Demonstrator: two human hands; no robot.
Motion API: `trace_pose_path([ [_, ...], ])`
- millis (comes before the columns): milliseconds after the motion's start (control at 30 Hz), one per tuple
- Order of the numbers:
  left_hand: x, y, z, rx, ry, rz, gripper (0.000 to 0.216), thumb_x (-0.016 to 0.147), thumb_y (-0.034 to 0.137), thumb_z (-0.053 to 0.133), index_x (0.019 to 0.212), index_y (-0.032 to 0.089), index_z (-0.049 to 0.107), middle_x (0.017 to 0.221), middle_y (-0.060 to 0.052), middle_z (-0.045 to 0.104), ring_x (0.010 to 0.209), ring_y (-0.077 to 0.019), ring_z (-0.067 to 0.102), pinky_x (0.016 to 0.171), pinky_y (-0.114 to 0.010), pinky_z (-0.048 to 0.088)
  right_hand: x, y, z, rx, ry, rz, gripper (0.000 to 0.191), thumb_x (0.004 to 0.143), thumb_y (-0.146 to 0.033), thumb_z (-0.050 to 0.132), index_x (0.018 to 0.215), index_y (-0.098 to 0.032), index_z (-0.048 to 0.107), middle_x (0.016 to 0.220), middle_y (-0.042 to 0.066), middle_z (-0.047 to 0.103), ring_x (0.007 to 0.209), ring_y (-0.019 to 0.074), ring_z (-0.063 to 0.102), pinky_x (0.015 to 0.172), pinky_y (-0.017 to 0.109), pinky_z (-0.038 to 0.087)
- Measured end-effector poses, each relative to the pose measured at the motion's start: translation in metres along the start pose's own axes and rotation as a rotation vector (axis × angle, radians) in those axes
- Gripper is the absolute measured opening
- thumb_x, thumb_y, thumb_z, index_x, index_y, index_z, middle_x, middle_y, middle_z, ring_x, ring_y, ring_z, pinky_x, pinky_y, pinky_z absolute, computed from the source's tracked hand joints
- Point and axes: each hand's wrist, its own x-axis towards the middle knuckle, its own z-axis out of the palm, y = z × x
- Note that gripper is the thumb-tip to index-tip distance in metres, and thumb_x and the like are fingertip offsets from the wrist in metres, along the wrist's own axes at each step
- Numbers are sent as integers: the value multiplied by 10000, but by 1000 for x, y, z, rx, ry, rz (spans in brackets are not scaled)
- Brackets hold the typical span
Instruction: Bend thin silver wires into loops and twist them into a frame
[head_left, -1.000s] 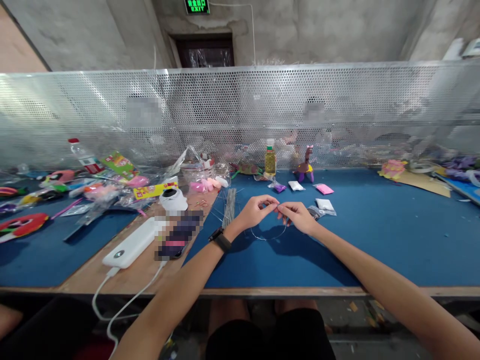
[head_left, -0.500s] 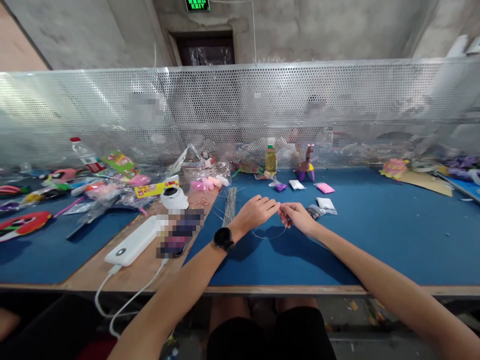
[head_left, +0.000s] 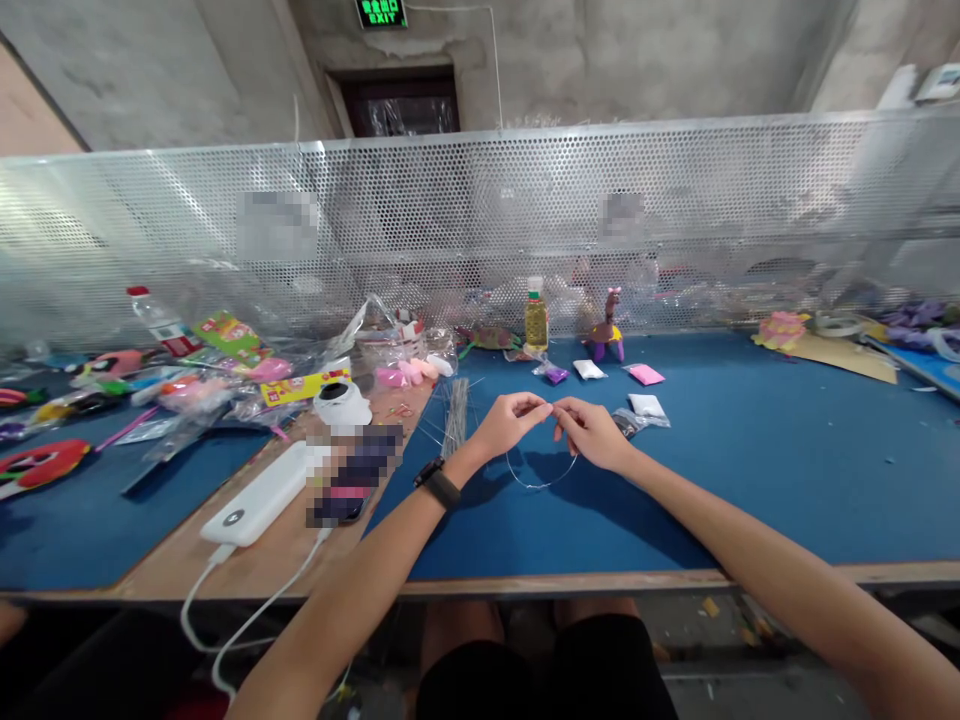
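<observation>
My left hand (head_left: 511, 422) and my right hand (head_left: 591, 432) meet fingertip to fingertip above the blue mat (head_left: 750, 470). Between them they pinch a thin wire (head_left: 534, 487), which hangs below in a rounded loop. The pinched ends are hidden by my fingers. Left of my left hand lies a bundle of straight grey wires (head_left: 455, 415), with a few strands splayed out. Just beyond my right hand are a small white packet (head_left: 646, 405) and a clear bag with something dark (head_left: 624, 422), partly covered by the hand.
A power bank (head_left: 266, 495), a phone (head_left: 356, 475) and a white camera-like device (head_left: 343, 403) lie on the left. Behind stand an oil-coloured bottle (head_left: 536, 320) and a clay animal figure (head_left: 606, 335), near pink (head_left: 645, 374) and purple packets (head_left: 553, 374). A perforated metal screen (head_left: 712, 220) closes the back.
My left hand has turned at the wrist, its fingers now more arched, and the watch face has rolled away. The wire loop hangs rounder and slightly lower. The view has shifted a little.
</observation>
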Motion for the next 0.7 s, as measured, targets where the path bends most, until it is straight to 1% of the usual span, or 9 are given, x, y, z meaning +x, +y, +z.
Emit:
trace_pose_path([
  [67, 0, 2, 0, -10, -1, -23, 387, 861, 513, 681, 858, 128, 716, 760, -47, 685, 681, -140, 565, 658, -268, 457, -1, -3, 0, -9, 8, -19, 342, 1011, -506, 462, 1072, -215, 632, 710, -5, 712, 427, 130, 581, 465, 247, 461],
  [100, 0, 3, -1, -14, -5, -32, 394, 856, 522, 683, 846, 129, 714, 732, -36, 664, 661, -132, 543, 641, -264, 445, -2, -5, 1, -18, 12, -29, 337, 1012, -503, 463, 1075, -215, 626, 702, -6, 708, 424, 129, 577, 467, 247, 463],
  [233, 0, 5, -2, -52, -52, -76, 401, 836, 537, 702, 825, 137, 708, 664, -7, 597, 627, -115, 486, 604, -251, 411, -2, -6, 1, -24, 25, -50, 316, 1016, -502, 460, 1023, -222, 606, 696, -7, 704, 430, 129, 576, 479, 252, 473],
  [500, 0, 2, -2, -212, -124, -242, 361, 794, 498, 745, 831, 141, 703, 724, -15, 626, 623, -101, 494, 582, -236, 388, -2, -2, 1, -31, 19, -44, 300, 1017, -488, 467, 964, -226, 604, 699, -7, 688, 449, 134, 587, 488, 259, 471],
  [600, -1, 0, -3, -223, -140, -258, 344, 794, 477, 755, 867, 142, 720, 708, -3, 616, 622, -97, 490, 585, -233, 378, -3, -5, 1, -45, 11, -48, 295, 1024, -457, 449, 926, -223, 599, 707, -4, 692, 454, 131, 582, 506, 261, 467],
  [700, 0, -2, -4, -201, -132, -231, 359, 787, 476, 772, 898, 137, 735, 712, -3, 624, 621, -94, 486, 588, -232, 379, -4, -7, 0, -96, 23, -46, 277, 1025, -419, 444, 884, -226, 585, 684, -4, 688, 480, 133, 569, 537, 260, 447],
])
